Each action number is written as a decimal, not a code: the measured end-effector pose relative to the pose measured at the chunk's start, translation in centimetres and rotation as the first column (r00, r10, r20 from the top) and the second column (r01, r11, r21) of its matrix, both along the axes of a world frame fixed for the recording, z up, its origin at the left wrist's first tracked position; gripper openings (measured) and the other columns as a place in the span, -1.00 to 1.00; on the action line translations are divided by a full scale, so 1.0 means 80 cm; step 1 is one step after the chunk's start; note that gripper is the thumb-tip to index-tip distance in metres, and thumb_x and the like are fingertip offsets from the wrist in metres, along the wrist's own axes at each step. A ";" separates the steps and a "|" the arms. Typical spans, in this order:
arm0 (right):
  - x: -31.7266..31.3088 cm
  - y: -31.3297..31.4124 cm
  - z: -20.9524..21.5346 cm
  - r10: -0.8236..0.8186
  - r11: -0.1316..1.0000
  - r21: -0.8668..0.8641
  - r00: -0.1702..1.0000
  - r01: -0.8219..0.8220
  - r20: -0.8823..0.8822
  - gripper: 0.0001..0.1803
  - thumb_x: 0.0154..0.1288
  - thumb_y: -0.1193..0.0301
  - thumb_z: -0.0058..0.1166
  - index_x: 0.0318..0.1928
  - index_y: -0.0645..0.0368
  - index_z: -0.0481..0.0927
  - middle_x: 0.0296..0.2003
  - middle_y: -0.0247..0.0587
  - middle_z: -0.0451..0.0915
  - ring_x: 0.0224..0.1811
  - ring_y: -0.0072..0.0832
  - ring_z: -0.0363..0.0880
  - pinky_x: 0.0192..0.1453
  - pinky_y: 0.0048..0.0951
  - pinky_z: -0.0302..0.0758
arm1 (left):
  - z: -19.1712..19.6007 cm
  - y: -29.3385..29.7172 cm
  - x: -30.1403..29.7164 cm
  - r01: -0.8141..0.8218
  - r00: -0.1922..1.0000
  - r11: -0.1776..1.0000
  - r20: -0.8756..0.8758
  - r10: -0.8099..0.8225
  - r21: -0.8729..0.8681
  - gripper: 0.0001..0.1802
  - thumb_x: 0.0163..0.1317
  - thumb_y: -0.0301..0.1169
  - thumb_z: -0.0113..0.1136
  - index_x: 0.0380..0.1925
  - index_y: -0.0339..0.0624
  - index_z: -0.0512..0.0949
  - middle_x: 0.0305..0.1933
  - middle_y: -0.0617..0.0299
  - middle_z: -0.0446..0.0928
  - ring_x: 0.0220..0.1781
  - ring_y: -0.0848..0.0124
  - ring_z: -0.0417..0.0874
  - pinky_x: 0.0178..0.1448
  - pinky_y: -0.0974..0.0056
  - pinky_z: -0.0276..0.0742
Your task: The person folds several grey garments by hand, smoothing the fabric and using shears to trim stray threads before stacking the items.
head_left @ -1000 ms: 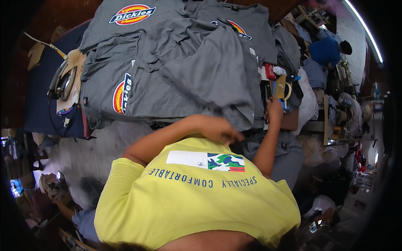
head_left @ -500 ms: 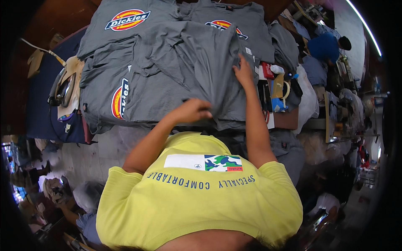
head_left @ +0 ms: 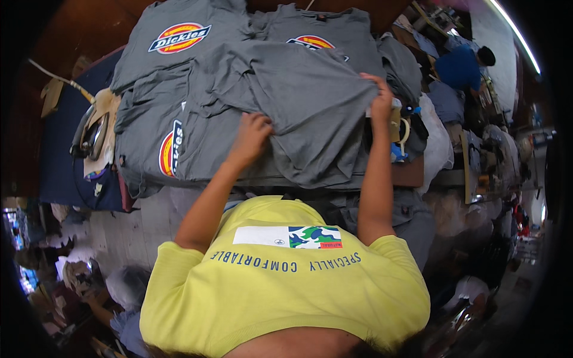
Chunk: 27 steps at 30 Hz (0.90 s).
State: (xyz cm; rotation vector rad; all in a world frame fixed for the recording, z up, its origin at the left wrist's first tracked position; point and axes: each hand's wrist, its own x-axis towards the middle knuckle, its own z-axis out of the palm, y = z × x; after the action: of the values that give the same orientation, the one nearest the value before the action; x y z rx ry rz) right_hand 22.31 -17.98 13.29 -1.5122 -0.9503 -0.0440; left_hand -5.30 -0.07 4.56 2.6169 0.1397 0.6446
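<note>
A grey T-shirt [head_left: 316, 113] lies loosely spread and wrinkled over other grey shirts in front of me. My right hand [head_left: 381, 100] pinches its right edge and holds it raised, pulling the cloth into taut folds. Farther left, my left hand [head_left: 252, 137] rests on the same shirt with bent fingers closed on a fold near its middle. Under it on the left, a shirt with an oval red, yellow and blue emblem [head_left: 169, 149] shows. Two more grey shirts with the same kind of emblem [head_left: 180, 38] lie along the far side.
An iron [head_left: 94, 134] stands on a tan pad at the left, over a dark blue cloth [head_left: 59, 152]. Right of the shirts are a roll of tape [head_left: 405, 132] and small items, then a clear plastic bag [head_left: 439, 146]. A person in blue [head_left: 459, 68] works farther right.
My right hand has moved right and taken the shirt's edge, lifting it over the small items. My left hand has shifted left and away from me onto the cloth.
</note>
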 end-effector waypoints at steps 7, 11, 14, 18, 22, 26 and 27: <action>-0.069 -0.169 0.116 -0.022 0.990 -0.141 1.000 0.020 -0.013 -0.81 0.07 0.67 -0.15 -0.36 0.33 0.56 -0.36 -0.08 0.58 -0.22 -0.39 0.53 -0.05 -0.44 0.39 | 0.242 0.047 -0.131 0.085 0.996 0.913 0.044 -0.073 -0.399 -0.71 -0.17 -0.70 -0.17 -0.37 -0.27 0.39 -0.29 0.07 0.56 -0.11 0.07 0.57 0.12 0.14 0.37; -0.085 -0.141 0.120 0.328 0.924 0.228 0.943 -0.306 -0.062 -0.92 0.03 0.53 0.02 -0.46 0.31 0.53 -0.50 -0.17 0.53 -0.44 -0.50 0.49 -0.34 -0.52 0.39 | 0.282 0.102 -0.149 0.837 0.526 0.332 0.473 -0.707 -0.435 -0.80 -0.02 -0.51 -0.12 -0.36 -0.27 0.42 -0.34 0.11 0.56 -0.28 0.20 0.61 -0.04 0.27 0.48; -0.049 -0.090 0.092 0.341 0.938 0.220 0.825 -0.268 -0.451 -0.75 0.15 0.40 0.01 -0.20 0.30 0.49 -0.42 -0.31 0.52 -0.46 -0.66 0.44 -0.36 -0.70 0.32 | 0.204 0.153 -0.111 0.374 0.927 0.407 0.319 -0.198 -0.833 -0.79 0.04 -0.39 -0.07 -0.34 -0.26 0.43 -0.34 0.16 0.55 -0.28 0.26 0.60 -0.06 0.28 0.49; -0.023 -0.064 -0.015 0.074 0.995 0.020 0.576 -0.098 -0.814 -0.69 0.17 0.25 0.04 -0.16 0.20 0.50 -0.29 -0.29 0.57 -0.30 -0.51 0.53 -0.27 -0.44 0.42 | 0.021 0.155 -0.096 -0.239 0.923 -0.193 -0.285 0.259 -0.952 -0.71 0.12 -0.23 -0.01 -0.31 -0.24 0.44 -0.33 0.23 0.54 -0.29 0.33 0.58 -0.08 0.31 0.49; -0.022 -0.116 -0.105 -0.268 0.946 -0.319 0.412 -0.061 -0.871 -0.59 0.11 0.08 0.11 -0.18 0.12 0.52 -0.33 -0.35 0.57 -0.35 -0.52 0.53 -0.33 -0.43 0.42 | -0.001 0.092 -0.129 -0.222 0.945 -0.459 -0.306 0.116 -0.860 -0.62 0.15 -0.14 0.08 -0.24 -0.25 0.44 -0.30 0.28 0.52 -0.29 0.39 0.56 -0.10 0.33 0.49; -0.013 -0.127 -0.087 -0.110 0.966 -0.196 0.419 -0.167 -0.901 -0.61 0.13 0.11 0.11 -0.20 0.16 0.51 -0.33 -0.35 0.57 -0.34 -0.51 0.54 -0.28 -0.48 0.45 | 0.023 0.111 -0.160 -0.298 0.954 -0.218 -0.297 -0.036 -0.929 -0.51 0.06 -0.21 0.18 -0.09 -0.34 0.41 -0.16 0.19 0.50 -0.24 0.40 0.56 -0.08 0.33 0.47; -0.021 -0.116 -0.064 0.038 0.992 -0.021 0.451 -0.125 -0.891 -0.68 0.17 0.19 0.08 -0.22 0.18 0.51 -0.31 -0.33 0.58 -0.31 -0.51 0.55 -0.22 -0.48 0.47 | 0.040 0.117 -0.158 -0.327 0.944 -0.062 -0.324 -0.061 -0.943 -0.48 0.04 -0.23 0.19 -0.06 -0.37 0.40 -0.11 0.14 0.49 -0.23 0.39 0.56 -0.07 0.33 0.47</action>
State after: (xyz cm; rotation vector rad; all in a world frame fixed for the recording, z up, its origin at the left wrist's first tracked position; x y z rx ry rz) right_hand 20.60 -27.25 8.17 -1.2747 -0.1286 0.8279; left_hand -17.98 9.28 7.74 1.0784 0.6982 0.0316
